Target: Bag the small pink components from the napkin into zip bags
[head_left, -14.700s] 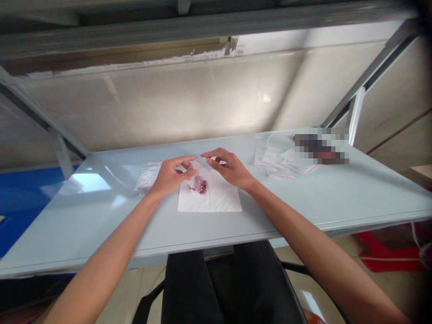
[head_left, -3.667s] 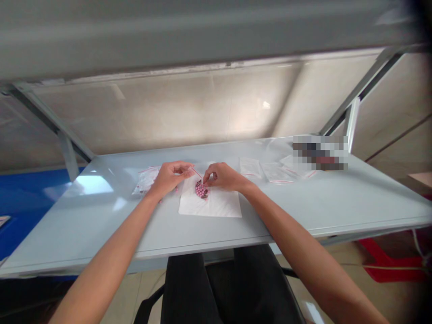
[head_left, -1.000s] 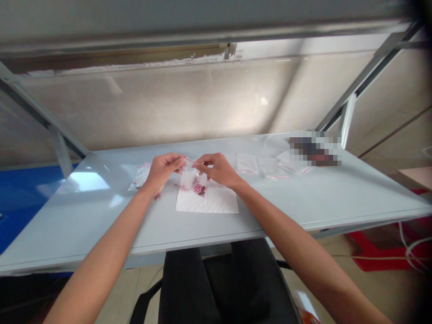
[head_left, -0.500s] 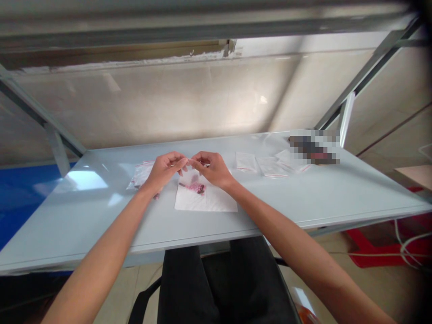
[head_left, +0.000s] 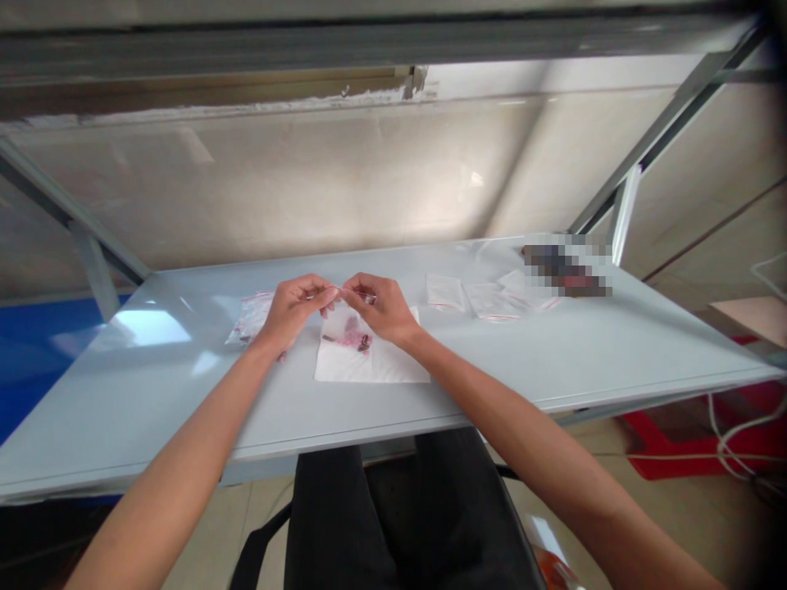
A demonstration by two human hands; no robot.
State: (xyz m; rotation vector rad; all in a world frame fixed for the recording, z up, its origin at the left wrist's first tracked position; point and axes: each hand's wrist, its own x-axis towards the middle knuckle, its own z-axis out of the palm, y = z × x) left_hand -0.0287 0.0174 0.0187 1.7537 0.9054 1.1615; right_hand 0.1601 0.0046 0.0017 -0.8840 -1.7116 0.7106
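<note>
1. Clear plastic bag (head_left: 348, 328) hangs over the white paper (head_left: 393, 369), near the middle of the counter (head_left: 615, 352). It looks light, soft and slippery, so its top edge seems the best place to hold.
2. Left hand (head_left: 295, 313) is almost shut, pinching that edge.
3. Right hand (head_left: 376, 307) pinches it too.
4. Pink beads (head_left: 362, 344) sit low by the bag. More small bags (head_left: 446, 292) lie near the far edge.

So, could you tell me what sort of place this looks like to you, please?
It is probably a small packing workroom: there is a long pale work table, a row of small zip bags laid out on it, and a paper sheet spread as a work mat.
</note>
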